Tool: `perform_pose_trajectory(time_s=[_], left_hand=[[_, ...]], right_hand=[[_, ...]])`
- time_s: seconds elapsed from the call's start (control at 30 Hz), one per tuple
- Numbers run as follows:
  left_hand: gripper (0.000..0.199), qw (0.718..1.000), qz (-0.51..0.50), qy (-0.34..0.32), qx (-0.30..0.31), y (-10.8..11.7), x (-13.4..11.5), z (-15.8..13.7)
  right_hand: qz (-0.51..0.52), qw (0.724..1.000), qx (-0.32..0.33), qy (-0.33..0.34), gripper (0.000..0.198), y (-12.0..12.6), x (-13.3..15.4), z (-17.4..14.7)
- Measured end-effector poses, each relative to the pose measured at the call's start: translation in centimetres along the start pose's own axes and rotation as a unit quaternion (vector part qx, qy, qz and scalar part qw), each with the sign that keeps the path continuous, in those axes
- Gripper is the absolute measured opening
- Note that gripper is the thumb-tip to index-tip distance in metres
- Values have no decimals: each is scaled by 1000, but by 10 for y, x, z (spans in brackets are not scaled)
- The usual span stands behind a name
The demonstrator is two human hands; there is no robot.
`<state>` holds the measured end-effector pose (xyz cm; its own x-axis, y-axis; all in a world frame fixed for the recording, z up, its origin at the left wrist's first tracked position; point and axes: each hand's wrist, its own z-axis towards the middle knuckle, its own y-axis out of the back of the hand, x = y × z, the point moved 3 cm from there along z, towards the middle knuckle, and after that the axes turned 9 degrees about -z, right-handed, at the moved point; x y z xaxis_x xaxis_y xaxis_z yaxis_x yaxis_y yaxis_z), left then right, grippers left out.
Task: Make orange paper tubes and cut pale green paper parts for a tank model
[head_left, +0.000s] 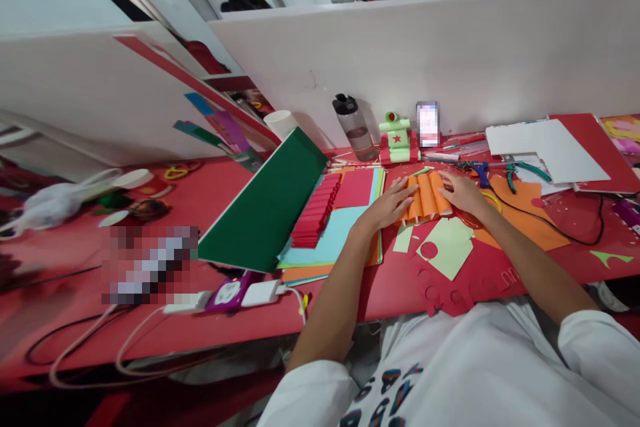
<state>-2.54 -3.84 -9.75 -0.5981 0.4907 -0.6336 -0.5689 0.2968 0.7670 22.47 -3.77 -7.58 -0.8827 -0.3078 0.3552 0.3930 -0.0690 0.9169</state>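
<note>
A row of orange paper rolls (424, 199) lies side by side on the red table between my two hands. My left hand (391, 203) presses on its left side, fingers stretched over the paper. At the opposite side, my right hand (459, 191) holds the end roll with bent fingers, its fingertips partly hidden. Just below lie a pale green paper piece (450, 253) with a round hole and a red cut sheet (463, 290). Behind the rolls stands a small model of green and red paper rolls (399, 140) with a red star.
A green board (265, 207) leans at the left beside folded red strips (316, 213) on coloured sheets. A water bottle (356, 130) and a phone (428, 123) stand by the partition. Right are a blue glue gun (481, 175), pliers (530, 172) and a black cable (550, 227).
</note>
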Motion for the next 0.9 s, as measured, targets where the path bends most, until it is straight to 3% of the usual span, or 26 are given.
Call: perform_pose_trajectory(time_s=[0.27,0.43,0.63,0.73,0.9], left_hand=[[79,1000,-10,-8,-16,-2,4,2],[73,999,-23,-5,-44,2,6,0],[59,978,-25,70,-195,17,17,-4],[55,974,-20,134,-184,17,23,-3],[54,964,-67,171,-190,13,28,0]], right_hand=[[-189,981,29,-34,67,9,31,-5],[-128,991,21,-27,64,8,22,-4],[-65,997,28,-26,59,4,4,-1],[-51,998,31,-30,59,3,3,-1],[13,998,38,-47,68,0,1,0]])
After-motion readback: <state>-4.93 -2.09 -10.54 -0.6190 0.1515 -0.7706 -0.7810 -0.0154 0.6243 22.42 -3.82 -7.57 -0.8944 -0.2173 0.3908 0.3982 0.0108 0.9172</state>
